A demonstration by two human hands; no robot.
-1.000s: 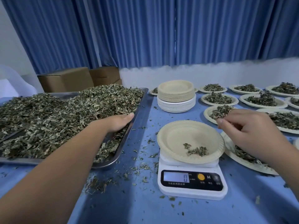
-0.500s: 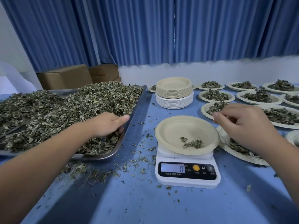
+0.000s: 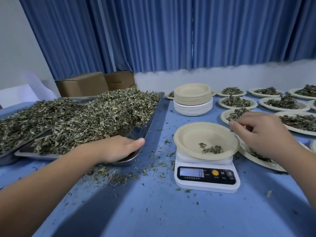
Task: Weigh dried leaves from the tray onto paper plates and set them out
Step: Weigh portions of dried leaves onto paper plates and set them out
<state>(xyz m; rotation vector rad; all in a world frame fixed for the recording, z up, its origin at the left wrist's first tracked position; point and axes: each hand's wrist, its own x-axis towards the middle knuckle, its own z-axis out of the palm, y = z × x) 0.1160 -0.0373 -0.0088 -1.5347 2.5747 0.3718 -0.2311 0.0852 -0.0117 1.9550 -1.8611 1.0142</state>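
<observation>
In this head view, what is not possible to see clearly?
Head view only:
- Left hand: own back hides its fingers at the tray corner; what they hold, unseen.
- Right hand: fingertips turned away; grip unclear.
- Scale: button labels too small.
- Far-right plates: cut by the frame edge.

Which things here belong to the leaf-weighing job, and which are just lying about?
In the job: tray, dried leaves, scale, plate on the scale, plate stack, filled plates, left hand, right hand.
Lying about: cardboard boxes, curtain, spilled crumbs.
</observation>
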